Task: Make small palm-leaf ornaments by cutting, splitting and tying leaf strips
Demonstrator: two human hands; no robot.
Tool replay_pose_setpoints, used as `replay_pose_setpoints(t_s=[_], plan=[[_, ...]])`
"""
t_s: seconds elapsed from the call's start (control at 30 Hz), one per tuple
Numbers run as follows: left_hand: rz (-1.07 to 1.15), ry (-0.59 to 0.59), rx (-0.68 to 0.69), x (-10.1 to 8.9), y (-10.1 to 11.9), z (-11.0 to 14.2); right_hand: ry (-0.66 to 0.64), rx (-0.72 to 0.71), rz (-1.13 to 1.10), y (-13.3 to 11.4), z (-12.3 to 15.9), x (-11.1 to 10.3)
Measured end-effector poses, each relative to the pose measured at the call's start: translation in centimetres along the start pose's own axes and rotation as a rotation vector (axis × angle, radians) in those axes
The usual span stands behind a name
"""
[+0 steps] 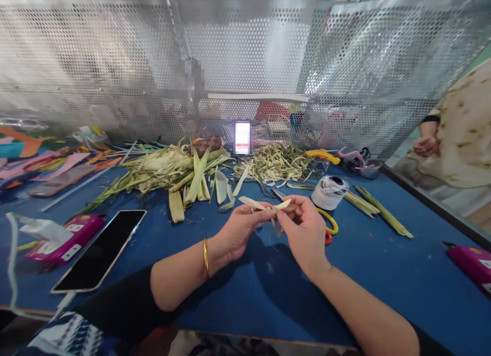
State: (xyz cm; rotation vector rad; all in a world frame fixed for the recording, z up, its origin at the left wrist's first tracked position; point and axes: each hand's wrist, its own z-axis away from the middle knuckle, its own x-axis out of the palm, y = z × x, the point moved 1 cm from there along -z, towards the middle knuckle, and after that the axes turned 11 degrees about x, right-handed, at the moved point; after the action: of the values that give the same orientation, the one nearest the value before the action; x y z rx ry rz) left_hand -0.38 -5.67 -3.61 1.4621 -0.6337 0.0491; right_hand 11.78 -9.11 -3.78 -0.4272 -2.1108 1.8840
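Both hands, left hand (245,225) and right hand (301,228), together, fingertips pinching pale husk strip (264,204) over blue counter (230,315). White thread spool (330,192) (scissors (329,224) just beside it) sits right; husk pile (164,167) far left; phone (100,253) near left.

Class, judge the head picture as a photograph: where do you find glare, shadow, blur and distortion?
Head view: glare whitens the perforated silvery screen; soft shadows fall below both hands on the blue tabletop; the magenta power strip at the right edge looks soft; blocky pixels hide a small upright rectangle.
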Motion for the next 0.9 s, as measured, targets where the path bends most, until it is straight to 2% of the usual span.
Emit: replay_pose_setpoints(t_s=[0.1,0.23,0.37,0.5,0.63,0.73,0.83,0.9], plan=[[-0.027,-0.013,0.024,0.0,0.1,-0.1,-0.008,-0.016,0.015,-0.1,0.0,-0.1],[-0.059,-0.003,0.045,-0.1,0.4,-0.2,-0.027,0.03,-0.028,-0.2,-0.3,-0.1],[-0.09,-0.051,0.048,-0.2,0.6,-0.2,-0.035,0.052,-0.055,-0.1,-0.6,-0.2],[-0.111,-0.029,0.054,-0.4,0.5,-0.4,-0.068,0.031,0.008,0.0,-0.8,-0.5],[-0.18,0.004,0.057,-0.5,0.4,-0.5,-0.187,-0.059,0.177,-0.3,-1.3,-1.3],[-0.259,0.018,0.087,-0.6,0.4,-0.5,-0.272,-0.208,0.366,-0.7,-1.8,-2.1],[-0.355,0.01,0.123,-0.6,0.5,-0.6,-0.311,-0.332,0.498,-0.7,-2.3,-2.6],[-0.397,-0.002,0.126,-0.6,0.6,-0.5,-0.326,-0.35,0.544,-0.5,-2.4,-2.7]])
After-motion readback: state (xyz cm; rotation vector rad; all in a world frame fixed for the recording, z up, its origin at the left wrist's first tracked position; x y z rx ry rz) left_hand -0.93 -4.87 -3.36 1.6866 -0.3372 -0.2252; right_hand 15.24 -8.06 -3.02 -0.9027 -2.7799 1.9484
